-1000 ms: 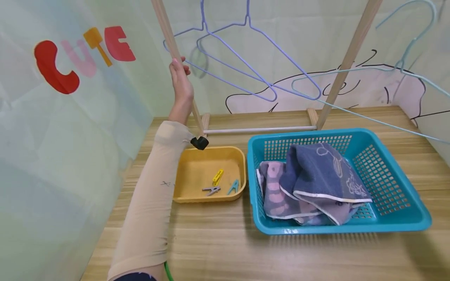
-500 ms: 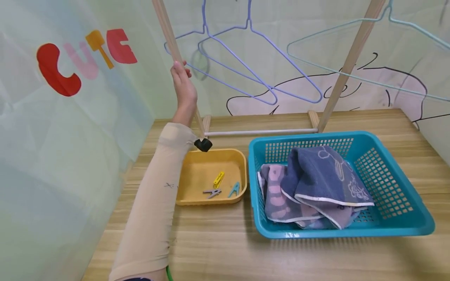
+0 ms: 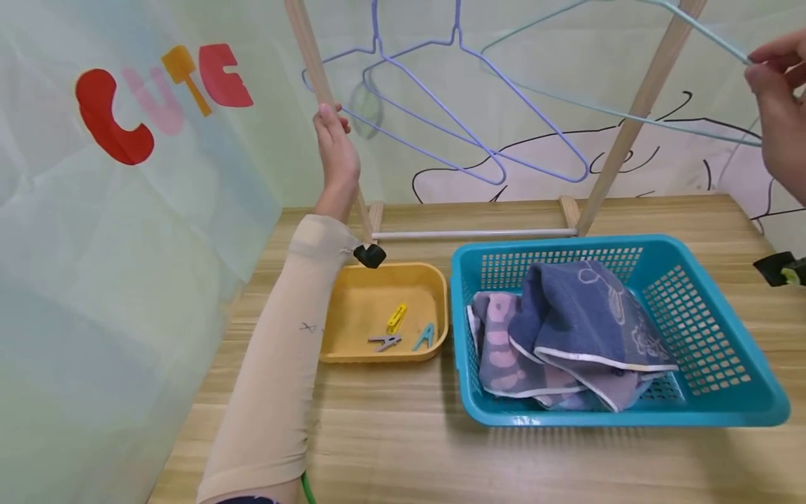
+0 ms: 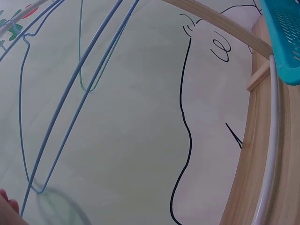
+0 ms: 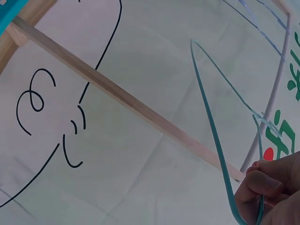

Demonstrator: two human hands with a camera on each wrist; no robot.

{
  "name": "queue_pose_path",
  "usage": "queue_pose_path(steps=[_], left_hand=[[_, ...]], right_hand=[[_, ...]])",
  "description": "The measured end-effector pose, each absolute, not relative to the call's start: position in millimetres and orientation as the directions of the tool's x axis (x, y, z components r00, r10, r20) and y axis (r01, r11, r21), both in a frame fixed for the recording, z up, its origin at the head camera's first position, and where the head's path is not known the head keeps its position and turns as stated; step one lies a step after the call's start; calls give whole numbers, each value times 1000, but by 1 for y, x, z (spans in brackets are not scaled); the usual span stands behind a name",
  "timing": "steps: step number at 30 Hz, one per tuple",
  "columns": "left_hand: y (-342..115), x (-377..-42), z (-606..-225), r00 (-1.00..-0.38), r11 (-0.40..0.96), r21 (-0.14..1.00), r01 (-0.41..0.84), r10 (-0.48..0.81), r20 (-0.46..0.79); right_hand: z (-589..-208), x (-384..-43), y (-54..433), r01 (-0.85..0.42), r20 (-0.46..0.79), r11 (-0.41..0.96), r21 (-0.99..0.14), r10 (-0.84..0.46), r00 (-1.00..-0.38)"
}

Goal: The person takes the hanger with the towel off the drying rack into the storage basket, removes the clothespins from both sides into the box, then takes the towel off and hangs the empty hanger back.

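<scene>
At the upper right of the head view, my right hand pinches one sloping arm of a light teal clothes hanger. In the right wrist view that hanger reaches up to the rack's rail, its hook near the bar. My left hand grips the left wooden post of the rack, with the thumb on the near side and fingertips showing past it. Two purple-blue hangers hang side by side between the posts. Only fingertips of the left hand show in the left wrist view.
Below the rack stands a teal basket with folded blue and pink towels. Left of it, a yellow tray holds a yellow peg, a grey peg and a teal peg. A white bar joins the rack's feet.
The teal hanger has risen from in front of the right post and shifted left toward the rack's top. My right hand has come into the head view. My left hand stays on the post.
</scene>
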State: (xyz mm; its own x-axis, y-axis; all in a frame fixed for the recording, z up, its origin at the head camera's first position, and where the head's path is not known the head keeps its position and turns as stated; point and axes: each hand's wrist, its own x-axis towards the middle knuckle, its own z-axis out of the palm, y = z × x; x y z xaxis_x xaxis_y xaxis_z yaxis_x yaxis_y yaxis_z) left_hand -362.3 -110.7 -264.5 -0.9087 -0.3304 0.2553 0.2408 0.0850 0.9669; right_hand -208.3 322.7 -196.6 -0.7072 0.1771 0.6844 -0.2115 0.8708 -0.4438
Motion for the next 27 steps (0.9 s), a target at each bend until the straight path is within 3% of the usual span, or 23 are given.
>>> queue_pose_path(steps=[4, 12, 27], left_hand=[[-107, -361, -265, -911, 93, 964, 248, -316, 265], [-101, -361, -263, -912, 98, 962, 254, -306, 272], [-99, -366, -262, -905, 96, 963, 251, -330, 269]], right_hand=[[-198, -208, 318, -143, 627, 879, -456, 203, -752], [-206, -203, 319, -125, 555, 883, -453, 170, -815], [-214, -198, 311, -158, 528, 844, -513, 164, -833]])
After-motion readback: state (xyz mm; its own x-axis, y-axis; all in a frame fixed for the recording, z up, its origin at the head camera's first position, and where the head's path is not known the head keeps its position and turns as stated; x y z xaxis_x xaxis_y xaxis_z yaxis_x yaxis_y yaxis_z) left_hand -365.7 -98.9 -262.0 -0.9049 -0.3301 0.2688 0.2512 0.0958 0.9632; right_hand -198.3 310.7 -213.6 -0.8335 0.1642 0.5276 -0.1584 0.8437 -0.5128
